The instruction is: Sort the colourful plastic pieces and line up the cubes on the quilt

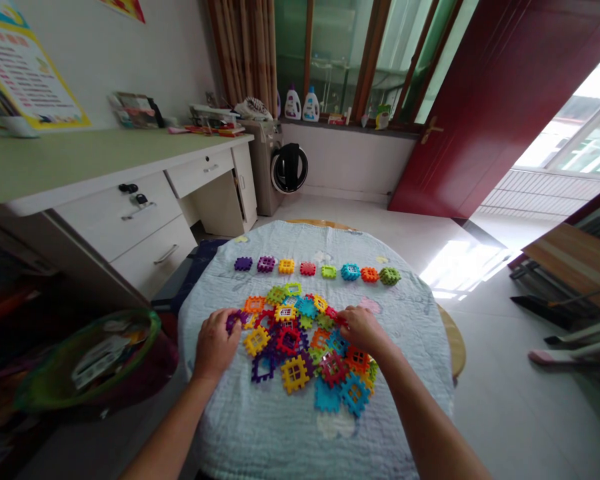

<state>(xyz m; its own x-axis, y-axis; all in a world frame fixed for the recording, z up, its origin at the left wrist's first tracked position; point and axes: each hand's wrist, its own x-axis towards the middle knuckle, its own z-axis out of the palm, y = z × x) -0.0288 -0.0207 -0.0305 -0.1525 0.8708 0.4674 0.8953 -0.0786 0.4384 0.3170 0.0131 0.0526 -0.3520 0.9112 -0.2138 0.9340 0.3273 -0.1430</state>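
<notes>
A heap of colourful plastic interlocking building blocks, flat squares with notched edges and many with window-like openings, lies mid-table. At the heap's left edge, my left hand has its fingers closed on a purple building block. On the opposite side my right hand pinches a red building block, partly covered by the fingers. Between the hands are a yellow block, a dark red block and a blue block. Beyond the heap runs a spaced row of blocks, from a purple block to a green block.
A pale blue cloth covers the round table. To the left stand a desk with drawers and a basket of items. A washing machine with its door open and a red door are farther back.
</notes>
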